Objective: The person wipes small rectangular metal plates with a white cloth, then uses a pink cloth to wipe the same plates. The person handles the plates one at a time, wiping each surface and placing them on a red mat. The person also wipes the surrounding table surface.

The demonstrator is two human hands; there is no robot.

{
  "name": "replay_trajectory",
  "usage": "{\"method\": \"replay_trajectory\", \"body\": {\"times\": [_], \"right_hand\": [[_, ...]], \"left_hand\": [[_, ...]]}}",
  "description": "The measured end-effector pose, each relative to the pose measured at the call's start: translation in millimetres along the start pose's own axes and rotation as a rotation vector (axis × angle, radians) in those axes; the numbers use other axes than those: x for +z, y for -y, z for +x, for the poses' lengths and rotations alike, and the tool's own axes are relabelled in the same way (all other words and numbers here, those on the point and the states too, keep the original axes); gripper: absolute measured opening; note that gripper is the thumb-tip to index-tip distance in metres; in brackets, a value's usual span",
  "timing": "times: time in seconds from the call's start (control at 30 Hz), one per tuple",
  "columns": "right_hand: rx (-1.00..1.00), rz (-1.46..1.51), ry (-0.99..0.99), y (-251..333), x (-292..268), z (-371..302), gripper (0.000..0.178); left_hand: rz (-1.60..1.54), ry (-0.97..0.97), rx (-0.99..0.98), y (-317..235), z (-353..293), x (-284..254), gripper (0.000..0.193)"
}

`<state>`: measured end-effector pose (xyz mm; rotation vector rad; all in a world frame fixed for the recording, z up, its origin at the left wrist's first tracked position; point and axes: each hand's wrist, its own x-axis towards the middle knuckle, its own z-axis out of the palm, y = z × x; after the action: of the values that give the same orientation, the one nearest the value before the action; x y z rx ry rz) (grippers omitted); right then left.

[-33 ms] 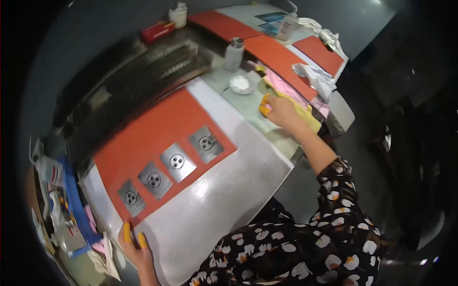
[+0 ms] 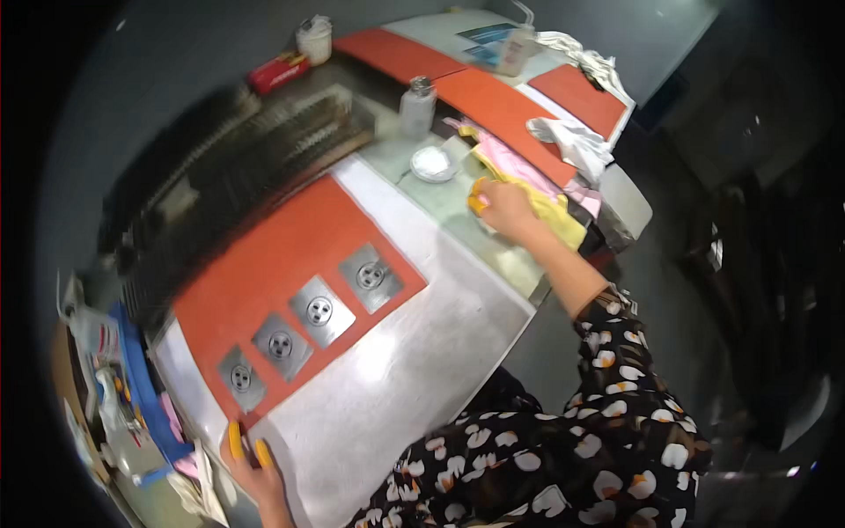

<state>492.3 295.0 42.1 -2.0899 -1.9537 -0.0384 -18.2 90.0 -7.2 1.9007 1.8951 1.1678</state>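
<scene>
My left hand [image 2: 253, 466] rests by the near left corner of an orange-red mat [image 2: 273, 255], yellow covers on its thumb and a finger, which are held apart with nothing between them. Several square metal plates [image 2: 319, 310], each with a round three-hole mark, lie in a slanting row on that mat. Over at the right, my right hand [image 2: 508, 209] is closed beside a yellow cloth [image 2: 556, 220], its fingertips in yellow covers too. Whatever those fingers hold, if anything, is hidden. Just beyond it sits a small round dish of white stuff [image 2: 431, 163].
A pump-top bottle [image 2: 418, 107] stands behind the dish. Along the far side runs a dark machine part [image 2: 238, 158]. Orange sheets [image 2: 493, 97], a white cloth [image 2: 572, 145] and a spout bottle [image 2: 516, 51] occupy the far right. A blue tray [image 2: 150, 396] holds items at the left.
The whole view has shifted slightly, with the table scene sitting a little lower and further left. Both hands keep nearly the same places on the bench.
</scene>
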Motion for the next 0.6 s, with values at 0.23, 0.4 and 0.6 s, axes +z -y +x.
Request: {"method": "replay_trajectory", "body": {"times": [0.23,0.4,0.6], "right_hand": [[-0.185,-0.105,-0.285,-51,-25,37,0.021],[-0.003,-0.324,-0.377,-162,-37,114,0.034],[-0.118,-0.173,-0.185,-242,-26,118,0.033]], "left_hand": [[0.06,0.193,0.184,-110,11,45,0.038],[-0.102,0.521,0.439,-198,40,126,0.052],[-0.068,0.694,0.799,-303,101,251,0.072]]}}
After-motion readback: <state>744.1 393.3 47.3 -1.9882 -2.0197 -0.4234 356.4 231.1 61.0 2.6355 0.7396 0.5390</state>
